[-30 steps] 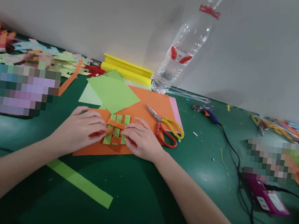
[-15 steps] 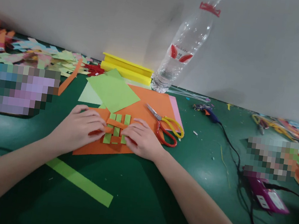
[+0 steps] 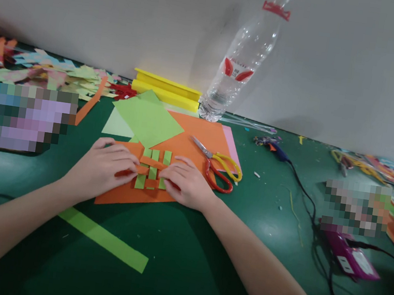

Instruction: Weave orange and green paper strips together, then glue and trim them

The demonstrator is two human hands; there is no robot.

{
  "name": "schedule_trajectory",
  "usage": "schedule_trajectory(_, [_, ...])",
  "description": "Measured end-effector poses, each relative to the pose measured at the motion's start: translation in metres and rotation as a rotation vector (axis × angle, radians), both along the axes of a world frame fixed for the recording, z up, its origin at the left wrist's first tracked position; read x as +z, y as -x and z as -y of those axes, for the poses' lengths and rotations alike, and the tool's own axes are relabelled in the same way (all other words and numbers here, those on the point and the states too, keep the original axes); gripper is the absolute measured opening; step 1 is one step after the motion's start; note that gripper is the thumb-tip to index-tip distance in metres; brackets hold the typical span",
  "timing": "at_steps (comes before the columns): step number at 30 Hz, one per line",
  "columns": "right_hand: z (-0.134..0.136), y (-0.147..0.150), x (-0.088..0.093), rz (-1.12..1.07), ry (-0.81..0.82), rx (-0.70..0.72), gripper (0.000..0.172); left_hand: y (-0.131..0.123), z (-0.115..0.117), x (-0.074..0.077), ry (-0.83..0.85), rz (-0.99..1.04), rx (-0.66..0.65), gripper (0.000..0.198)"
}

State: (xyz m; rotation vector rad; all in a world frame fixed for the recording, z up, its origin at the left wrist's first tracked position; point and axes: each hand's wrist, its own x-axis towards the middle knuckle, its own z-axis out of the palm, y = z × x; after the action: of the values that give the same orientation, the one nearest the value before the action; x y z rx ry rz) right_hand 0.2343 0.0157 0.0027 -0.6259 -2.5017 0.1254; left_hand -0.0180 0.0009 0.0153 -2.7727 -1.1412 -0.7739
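In the middle of the view lies a small weave of green paper strips (image 3: 154, 166) crossed by orange paper strips (image 3: 155, 163), flat on an orange sheet (image 3: 116, 198). At its left edge my left hand (image 3: 106, 166) is closed, thumb and fingers pinching the end of an orange strip. My right hand (image 3: 188, 183) closes on the right side of the weave, its fingertips at the orange strips and over part of the rightmost green strip. The strip ends under both hands are hidden.
Scissors (image 3: 217, 162) lie just right of my right hand. A green square (image 3: 148, 119) rests behind the weave; a loose green strip (image 3: 106, 240) lies in front. A plastic bottle (image 3: 236, 65) stands at the wall. A corded glue gun (image 3: 280, 152) and purple box (image 3: 351, 252) are right.
Both hands keep their hold on the weave, nearly still. The whole view has shifted very slightly.
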Motion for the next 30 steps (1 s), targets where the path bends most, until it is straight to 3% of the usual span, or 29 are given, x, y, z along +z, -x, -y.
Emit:
schedule_trajectory(12, [0.0,0.0,0.001,-0.01,0.01,0.009,0.016,0.001,-0.004,-0.01,0.053,0.056,-0.008,0.017])
schedule_trajectory(30, [-0.001,0.0,-0.002,-0.102,0.005,-0.001,0.014,-0.005,-0.004,-0.01,0.093,0.094,-0.019,0.011])
